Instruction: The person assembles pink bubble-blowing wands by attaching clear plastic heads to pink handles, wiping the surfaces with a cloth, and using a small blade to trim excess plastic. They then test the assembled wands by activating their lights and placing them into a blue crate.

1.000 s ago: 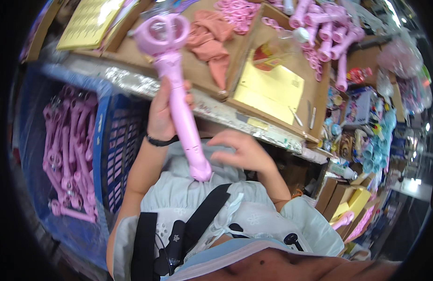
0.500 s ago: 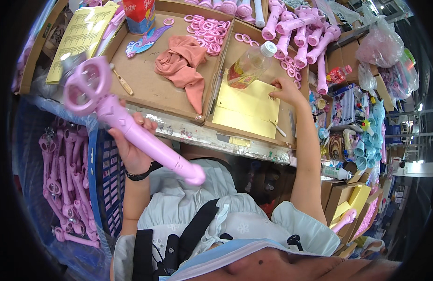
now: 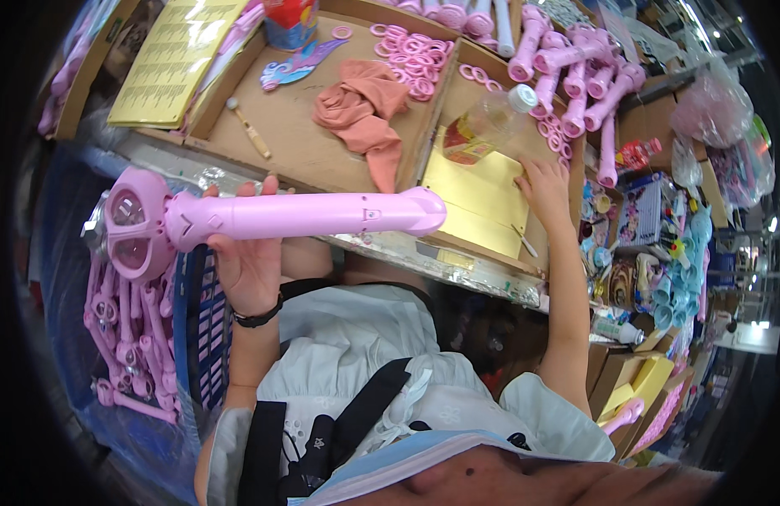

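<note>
Head view: the pink wand (image 3: pixel 322 215) lies crosswise in the left hand (image 3: pixel 251 274), near the silvery edge of the worktop (image 3: pixel 491 285), its twin-lobed head toward the blue basket (image 3: pixel 187 337). The left fingers curl loosely round the shaft from beneath, tips showing past its far side. It looks like smooth moulded plastic, probably hollow, so likely light, stiff and slightly slippery; the long round shaft seems the best hold, since the clear windows in the head (thin-looking, perhaps brittle) could suffer from squeezing. The right hand (image 3: pixel 546 185) has its fingers at the edge of a flat yellow sheet (image 3: pixel 466 196); whether they pinch it, I cannot tell. A crumpled, soft coral cloth (image 3: pixel 356 114) and a see-through bottle (image 3: pixel 493 126) are nearby.
</note>
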Tool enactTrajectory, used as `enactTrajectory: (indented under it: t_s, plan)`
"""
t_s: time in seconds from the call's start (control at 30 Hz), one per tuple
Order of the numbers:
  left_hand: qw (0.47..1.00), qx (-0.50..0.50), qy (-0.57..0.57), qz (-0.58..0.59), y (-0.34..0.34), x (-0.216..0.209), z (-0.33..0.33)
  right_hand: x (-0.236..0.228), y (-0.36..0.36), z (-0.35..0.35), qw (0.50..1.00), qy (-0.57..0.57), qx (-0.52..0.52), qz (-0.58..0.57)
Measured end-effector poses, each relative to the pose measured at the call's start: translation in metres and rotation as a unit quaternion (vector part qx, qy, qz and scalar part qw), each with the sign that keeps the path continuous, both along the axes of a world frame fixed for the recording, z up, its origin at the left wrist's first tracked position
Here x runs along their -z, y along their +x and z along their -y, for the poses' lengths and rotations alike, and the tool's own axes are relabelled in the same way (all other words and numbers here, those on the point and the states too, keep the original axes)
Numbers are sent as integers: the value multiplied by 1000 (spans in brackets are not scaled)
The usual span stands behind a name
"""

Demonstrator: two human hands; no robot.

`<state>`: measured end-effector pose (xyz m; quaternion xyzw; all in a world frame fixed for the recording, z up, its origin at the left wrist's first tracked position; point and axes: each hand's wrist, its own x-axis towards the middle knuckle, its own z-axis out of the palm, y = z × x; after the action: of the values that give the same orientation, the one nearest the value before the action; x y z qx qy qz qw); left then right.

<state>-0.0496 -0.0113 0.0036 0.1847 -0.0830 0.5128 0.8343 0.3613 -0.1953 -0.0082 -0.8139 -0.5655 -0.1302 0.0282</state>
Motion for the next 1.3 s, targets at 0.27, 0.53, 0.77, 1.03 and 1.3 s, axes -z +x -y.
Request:
enactTrajectory:
  t_s: [0.27, 0.53, 0.77, 1.03, 1.3]
  plan:
    - [1000, -7, 17, 7, -3, 0, 0, 9, -6, 4, 1000, -3, 16, 22]
    - [1000, -10, 21, 1, -4, 3, -1, 16, -5, 5, 1000, 17, 10, -3]
    - [999, -36, 13, -35, -7, 5, -2, 15, -7, 8, 991, 64, 42, -108]
    - [998, -46, -9, -45, -10, 9, -3, 20, 10, 28, 931, 146, 31, -334]
    - [997, -54, -9, -53, -9, 8, -1, 34, 25, 39, 837, 238, 22, -493]
